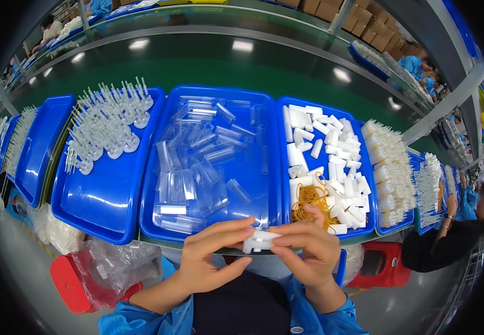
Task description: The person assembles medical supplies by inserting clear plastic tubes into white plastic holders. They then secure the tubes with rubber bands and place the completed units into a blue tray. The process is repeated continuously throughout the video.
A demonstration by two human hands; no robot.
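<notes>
Pinching a small white plastic part [259, 241] between both hands, left hand [211, 258] and right hand [306, 248] meeting fingertip to fingertip just off the counter [208, 248] edge. Both hands closed narrow on it. Just beyond the right hand: blue tray [365, 167] of white pieces with orange rubber bands [309, 200]. Beyond the left hand: blue tray of clear tubes [203, 162].
</notes>
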